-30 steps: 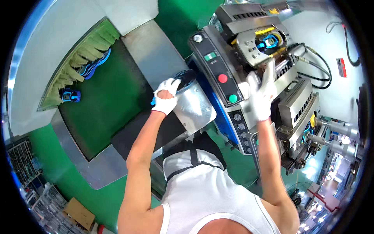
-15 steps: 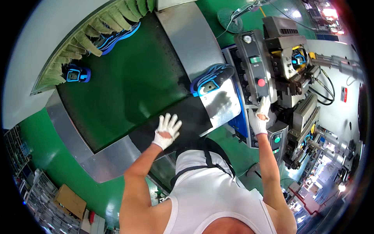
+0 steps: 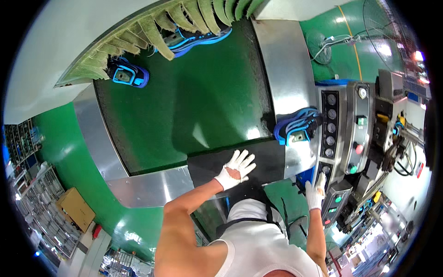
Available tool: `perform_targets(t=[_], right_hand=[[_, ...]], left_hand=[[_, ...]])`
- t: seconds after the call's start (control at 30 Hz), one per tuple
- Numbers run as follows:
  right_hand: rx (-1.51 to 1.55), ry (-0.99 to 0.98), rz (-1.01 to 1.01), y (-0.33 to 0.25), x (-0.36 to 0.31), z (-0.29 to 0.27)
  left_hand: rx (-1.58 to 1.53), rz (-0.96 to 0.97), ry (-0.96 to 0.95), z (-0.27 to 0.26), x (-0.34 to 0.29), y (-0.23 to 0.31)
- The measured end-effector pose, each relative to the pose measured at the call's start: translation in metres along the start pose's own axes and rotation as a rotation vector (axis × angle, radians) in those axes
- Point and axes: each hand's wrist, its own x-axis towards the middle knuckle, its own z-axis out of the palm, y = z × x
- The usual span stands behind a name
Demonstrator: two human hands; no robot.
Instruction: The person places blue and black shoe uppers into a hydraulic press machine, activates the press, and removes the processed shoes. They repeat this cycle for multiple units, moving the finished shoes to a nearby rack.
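My left hand (image 3: 236,170), in a white glove with bare skin showing at its back, lies with fingers spread on the black mat (image 3: 203,168) at the near edge of the green conveyor belt (image 3: 212,106). My gloved right hand (image 3: 315,191) is beside the machine's gauge panel (image 3: 326,152); its fingers and thumb are apart, holding nothing. Between the hands and farther off, a blue and black sports shoe (image 3: 297,124) rests on the metal rim. Two more shoes are on the belt: one (image 3: 129,74) at the far left, another (image 3: 196,42) partly behind the fabric strips.
Green fabric strips (image 3: 152,34) hang from the white housing at the far side. At right stands a control box (image 3: 357,131) with coloured buttons, next to press machinery (image 3: 383,152). A floor fan (image 3: 318,46) is far right; a cardboard box (image 3: 76,208) and wire racks are at left.
The view has swung, so the scene sits farther right. My right hand has drawn back toward me along the control panel. My left hand stays spread over the black mat.
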Motion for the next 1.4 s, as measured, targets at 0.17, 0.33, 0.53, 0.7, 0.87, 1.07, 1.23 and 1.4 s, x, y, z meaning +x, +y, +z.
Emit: perform_targets(t=[0.17, 0.33, 0.53, 0.7, 0.87, 1.07, 1.23, 1.4], right_hand=[[0.003, -0.024, 0.265, 0.006, -0.050, -0.031], [-0.107, -0.229, 0.532, -0.004, -0.097, -0.056], [-0.024, -0.280, 0.460, 0.019, -0.102, -0.056], [0.036, -0.357, 0.490, -0.009, -0.083, -0.045], [0.179, -0.412, 0.373, -0.043, -0.073, -0.060], [0.358, -0.263, 0.103, -0.021, -0.072, -0.036], [0.596, -0.213, -0.216, -0.084, -0.056, -0.074], [0.523, -0.088, -0.540, -0.153, -0.068, -0.119]], left_hand=[[0.191, -0.430, 0.516, -0.139, -0.004, -0.111], [0.516, -0.976, 0.913, -0.341, -0.044, -0.258], [0.514, -1.043, 0.677, -0.365, -0.062, -0.312], [0.713, -0.818, 0.489, -0.316, -0.068, -0.243], [0.562, -0.869, 0.530, -0.206, -0.070, -0.138], [0.349, -0.912, 0.534, -0.229, -0.050, -0.152], [0.310, -0.401, 0.462, -0.233, -0.003, -0.057], [0.191, -0.001, 0.157, -0.194, 0.092, 0.173]])
